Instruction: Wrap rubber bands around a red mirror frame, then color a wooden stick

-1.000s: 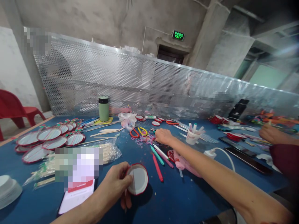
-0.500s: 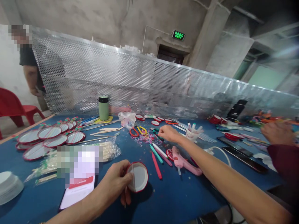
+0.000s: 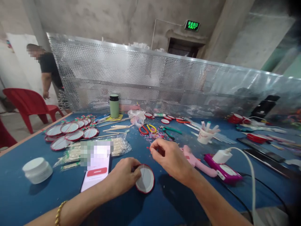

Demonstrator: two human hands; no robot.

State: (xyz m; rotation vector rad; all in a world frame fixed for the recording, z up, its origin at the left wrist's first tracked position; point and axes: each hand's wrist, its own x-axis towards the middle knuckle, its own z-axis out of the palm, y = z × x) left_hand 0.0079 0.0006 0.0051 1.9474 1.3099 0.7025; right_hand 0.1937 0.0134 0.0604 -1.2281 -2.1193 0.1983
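Observation:
My left hand (image 3: 125, 172) grips the edge of a small round red-rimmed disc (image 3: 146, 179) with a pale face, tilted toward me above the blue table. Thumb and fingers pinch its left side. My right hand (image 3: 169, 155) is in the air to the right of the disc, thumb and forefinger pinched together. A tiny red piece (image 3: 148, 147) shows at its fingertips; its kind is too small to make out. Beyond that hand lie scattered colored bits (image 3: 156, 136) and teal-handled pliers (image 3: 168, 131). A pink glue gun (image 3: 196, 161) is partly hidden behind my right hand.
Red-rimmed discs (image 3: 74, 135) pile at the left behind bagged sticks (image 3: 121, 147). A phone (image 3: 96, 175) and white tub (image 3: 37, 170) lie nearer. At right are a marker cup (image 3: 205, 137) and purple power strip (image 3: 223, 171) with cables. Behind stands a perforated metal screen (image 3: 141, 78).
My right hand has come back from the scattered bits toward the disc, with a tiny red piece at its fingertips. My left hand still holds the disc. The view has turned left.

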